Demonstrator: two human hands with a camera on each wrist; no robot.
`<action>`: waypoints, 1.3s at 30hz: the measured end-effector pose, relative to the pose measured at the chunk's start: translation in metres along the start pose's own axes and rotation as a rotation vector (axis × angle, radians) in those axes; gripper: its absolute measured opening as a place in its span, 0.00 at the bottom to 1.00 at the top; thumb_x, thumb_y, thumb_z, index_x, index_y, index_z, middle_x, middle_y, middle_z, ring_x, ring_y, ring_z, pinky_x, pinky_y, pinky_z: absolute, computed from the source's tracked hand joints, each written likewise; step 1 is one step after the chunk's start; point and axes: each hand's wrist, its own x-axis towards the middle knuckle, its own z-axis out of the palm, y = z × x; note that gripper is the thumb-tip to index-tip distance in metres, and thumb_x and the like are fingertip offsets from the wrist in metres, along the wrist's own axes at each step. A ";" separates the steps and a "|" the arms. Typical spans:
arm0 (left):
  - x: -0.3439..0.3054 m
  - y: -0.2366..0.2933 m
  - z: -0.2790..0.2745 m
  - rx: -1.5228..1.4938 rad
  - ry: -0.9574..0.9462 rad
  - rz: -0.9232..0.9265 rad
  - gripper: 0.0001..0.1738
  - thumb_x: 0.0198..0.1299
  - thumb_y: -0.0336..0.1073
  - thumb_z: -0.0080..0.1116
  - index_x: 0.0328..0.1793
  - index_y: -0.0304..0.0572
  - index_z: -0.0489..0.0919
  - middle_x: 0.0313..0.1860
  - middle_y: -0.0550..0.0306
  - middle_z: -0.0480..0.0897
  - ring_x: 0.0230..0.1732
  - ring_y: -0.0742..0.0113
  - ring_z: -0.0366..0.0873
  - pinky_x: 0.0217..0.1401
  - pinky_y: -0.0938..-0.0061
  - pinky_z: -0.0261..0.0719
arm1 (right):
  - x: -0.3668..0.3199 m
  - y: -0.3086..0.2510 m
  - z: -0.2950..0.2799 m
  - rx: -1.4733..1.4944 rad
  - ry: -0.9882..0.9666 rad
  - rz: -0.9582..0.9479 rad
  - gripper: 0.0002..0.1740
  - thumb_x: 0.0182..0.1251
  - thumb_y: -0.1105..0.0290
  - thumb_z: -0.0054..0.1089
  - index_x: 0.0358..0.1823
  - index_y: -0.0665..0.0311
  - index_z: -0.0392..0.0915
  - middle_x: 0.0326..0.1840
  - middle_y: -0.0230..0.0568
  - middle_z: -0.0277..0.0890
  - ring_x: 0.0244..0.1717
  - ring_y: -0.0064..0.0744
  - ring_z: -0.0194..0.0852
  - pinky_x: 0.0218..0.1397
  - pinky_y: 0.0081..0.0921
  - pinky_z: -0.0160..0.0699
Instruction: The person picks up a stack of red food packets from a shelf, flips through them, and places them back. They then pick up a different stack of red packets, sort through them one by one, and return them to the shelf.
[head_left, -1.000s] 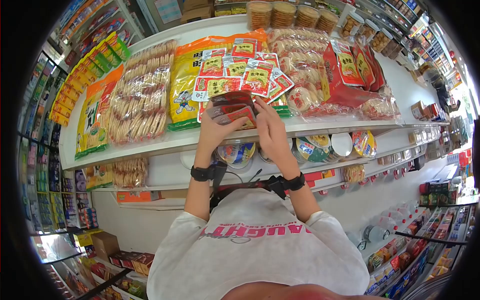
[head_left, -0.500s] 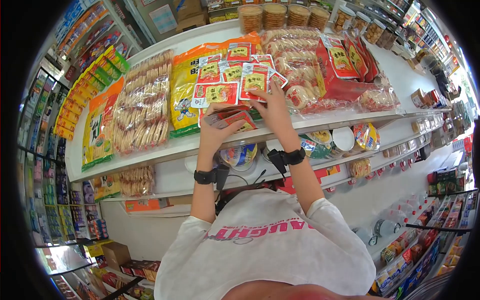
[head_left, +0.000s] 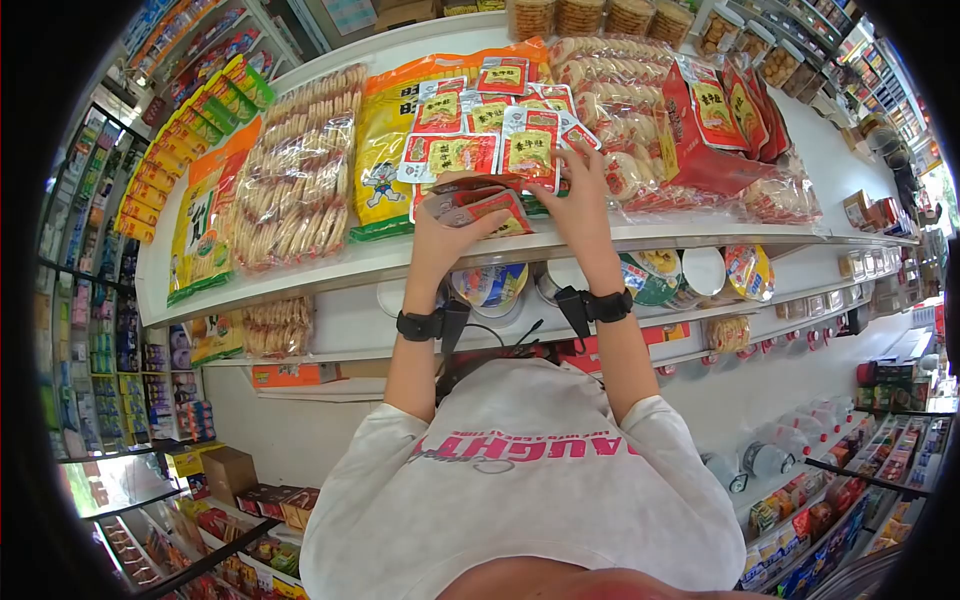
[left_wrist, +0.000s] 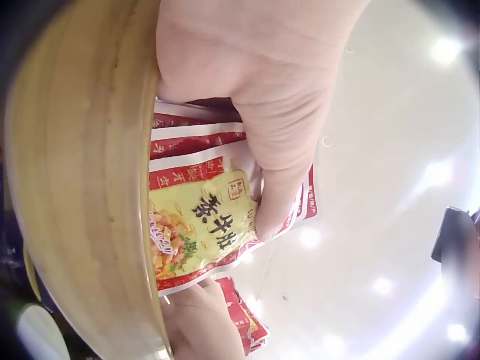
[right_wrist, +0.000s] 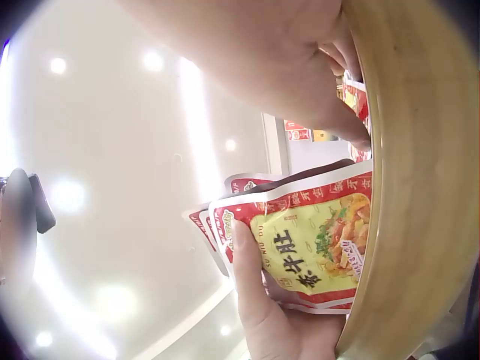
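Observation:
Low at the shelf's front edge, my left hand (head_left: 441,240) grips several red snack packets (head_left: 503,212), its thumb across the front one; the left wrist view shows the yellow-and-red face of that packet (left_wrist: 202,217). Beside it, my right hand (head_left: 580,205) has its fingertips on a red-and-white packet (head_left: 530,150) at the right of a loose pile. In the right wrist view, the right hand's (right_wrist: 300,67) fingers bend at the edge of a red packet, partly hidden. The pile lies on a yellow snack bag (head_left: 383,150).
A red box (head_left: 715,125) of upright packets stands right of the pile. Bagged round crackers (head_left: 300,170) lie to the left, with more between pile and box. Clear jars (head_left: 577,17) line the back. Bowls (head_left: 488,285) sit on the shelf below.
My right hand has moved from beside the held packets to the pile's right-hand packet. My left hand still grips its packets. The head view has shifted slightly.

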 end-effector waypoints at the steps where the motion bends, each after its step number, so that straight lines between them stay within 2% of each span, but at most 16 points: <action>1: 0.000 0.000 0.000 0.004 0.001 0.008 0.31 0.52 0.30 0.85 0.60 0.34 0.80 0.54 0.51 0.90 0.52 0.70 0.89 0.57 0.72 0.88 | 0.001 -0.003 0.000 0.101 0.036 0.032 0.35 0.60 0.71 0.82 0.69 0.64 0.77 0.67 0.55 0.74 0.61 0.46 0.81 0.59 0.38 0.86; 4: 0.000 0.000 0.002 0.003 0.011 0.034 0.30 0.52 0.30 0.86 0.59 0.34 0.81 0.53 0.52 0.90 0.52 0.70 0.89 0.57 0.72 0.88 | 0.003 -0.015 -0.013 0.209 -0.074 0.226 0.39 0.64 0.72 0.80 0.76 0.65 0.71 0.58 0.50 0.80 0.53 0.35 0.84 0.51 0.29 0.87; 7: 0.001 0.000 0.003 -0.010 0.018 0.064 0.29 0.52 0.30 0.86 0.57 0.35 0.81 0.54 0.52 0.89 0.54 0.68 0.88 0.59 0.72 0.87 | -0.001 -0.008 -0.011 0.273 -0.110 0.240 0.37 0.70 0.74 0.75 0.79 0.64 0.69 0.53 0.42 0.84 0.50 0.28 0.84 0.54 0.28 0.86; 9: 0.002 -0.003 0.002 -0.021 0.021 0.073 0.30 0.50 0.30 0.86 0.57 0.36 0.81 0.60 0.50 0.87 0.61 0.65 0.86 0.63 0.69 0.85 | 0.001 0.002 -0.007 0.320 -0.035 0.106 0.31 0.71 0.75 0.73 0.74 0.66 0.74 0.50 0.42 0.84 0.48 0.29 0.85 0.53 0.27 0.85; 10: 0.004 -0.005 0.002 0.104 0.041 0.189 0.31 0.49 0.29 0.87 0.58 0.37 0.81 0.64 0.49 0.84 0.65 0.62 0.83 0.65 0.68 0.84 | 0.001 0.006 -0.005 0.341 0.003 0.041 0.28 0.71 0.75 0.72 0.71 0.67 0.76 0.49 0.43 0.83 0.46 0.29 0.85 0.52 0.27 0.85; 12: 0.009 -0.009 0.000 0.352 0.076 0.422 0.34 0.46 0.29 0.88 0.59 0.39 0.80 0.71 0.47 0.79 0.72 0.58 0.78 0.70 0.64 0.81 | -0.002 0.003 -0.011 0.494 -0.032 0.100 0.23 0.73 0.76 0.69 0.68 0.67 0.78 0.48 0.41 0.84 0.47 0.28 0.86 0.52 0.28 0.85; 13: 0.010 -0.011 -0.001 0.337 0.069 0.408 0.35 0.45 0.29 0.88 0.59 0.39 0.79 0.73 0.46 0.78 0.74 0.56 0.75 0.72 0.62 0.79 | -0.002 0.000 -0.014 0.570 -0.050 0.126 0.21 0.74 0.76 0.68 0.67 0.67 0.79 0.47 0.40 0.85 0.47 0.28 0.86 0.52 0.28 0.85; 15: 0.010 -0.016 -0.001 0.303 0.053 0.380 0.37 0.43 0.29 0.88 0.60 0.40 0.79 0.76 0.46 0.74 0.78 0.53 0.71 0.76 0.59 0.76 | -0.006 -0.003 -0.016 0.493 -0.169 0.038 0.18 0.75 0.76 0.67 0.63 0.68 0.81 0.48 0.42 0.85 0.48 0.33 0.87 0.54 0.30 0.85; 19: 0.000 -0.015 0.000 0.007 0.027 -0.060 0.44 0.47 0.28 0.87 0.69 0.43 0.72 0.71 0.48 0.77 0.71 0.57 0.78 0.72 0.65 0.81 | -0.010 -0.014 -0.014 0.194 -0.315 -0.119 0.14 0.75 0.75 0.65 0.58 0.70 0.82 0.50 0.48 0.86 0.49 0.47 0.88 0.57 0.35 0.84; 20: 0.001 -0.026 -0.003 0.091 0.032 0.067 0.53 0.48 0.26 0.86 0.78 0.45 0.65 0.71 0.46 0.76 0.67 0.57 0.82 0.66 0.66 0.87 | -0.011 -0.014 -0.015 0.221 -0.332 -0.108 0.13 0.75 0.75 0.64 0.58 0.70 0.82 0.50 0.50 0.86 0.49 0.49 0.87 0.57 0.37 0.84; 24: -0.003 0.002 0.015 -0.149 0.124 0.145 0.67 0.47 0.24 0.86 0.89 0.44 0.52 0.71 0.42 0.75 0.61 0.55 0.86 0.61 0.62 0.92 | -0.006 -0.019 -0.024 0.318 -0.307 -0.129 0.15 0.75 0.75 0.64 0.61 0.71 0.81 0.52 0.53 0.85 0.52 0.53 0.85 0.59 0.41 0.82; 28: -0.003 -0.012 0.009 -0.034 0.129 0.089 0.58 0.47 0.25 0.87 0.81 0.39 0.61 0.67 0.44 0.80 0.60 0.58 0.86 0.61 0.65 0.91 | -0.002 -0.018 -0.012 0.088 0.116 -0.047 0.22 0.74 0.73 0.67 0.66 0.71 0.78 0.53 0.53 0.85 0.56 0.53 0.82 0.63 0.43 0.79; 31: -0.001 -0.018 0.003 0.001 0.084 0.025 0.49 0.46 0.27 0.88 0.73 0.35 0.69 0.62 0.47 0.84 0.59 0.61 0.87 0.61 0.67 0.90 | -0.002 -0.011 -0.006 0.098 -0.040 0.246 0.26 0.71 0.70 0.71 0.67 0.71 0.77 0.56 0.54 0.83 0.57 0.51 0.81 0.65 0.44 0.77; 34: 0.000 -0.014 0.001 0.030 0.067 0.044 0.43 0.46 0.28 0.89 0.66 0.35 0.73 0.59 0.49 0.86 0.57 0.63 0.88 0.60 0.68 0.89 | -0.006 -0.005 0.001 -0.149 0.049 -0.023 0.32 0.68 0.69 0.76 0.70 0.71 0.74 0.49 0.50 0.84 0.49 0.41 0.85 0.56 0.34 0.81; 37: 0.000 -0.012 0.002 0.010 0.063 0.037 0.41 0.46 0.30 0.89 0.65 0.35 0.75 0.58 0.50 0.86 0.55 0.64 0.88 0.60 0.69 0.89 | -0.001 -0.005 -0.020 -0.049 -0.198 0.081 0.32 0.71 0.71 0.75 0.72 0.72 0.71 0.55 0.47 0.85 0.52 0.31 0.85 0.58 0.29 0.81; 39: 0.000 -0.012 0.001 0.036 0.069 0.023 0.40 0.46 0.30 0.89 0.64 0.35 0.76 0.57 0.50 0.87 0.54 0.64 0.88 0.59 0.69 0.90 | -0.002 -0.002 -0.019 0.412 -0.061 0.217 0.28 0.74 0.72 0.72 0.70 0.71 0.72 0.57 0.44 0.86 0.54 0.27 0.84 0.59 0.26 0.81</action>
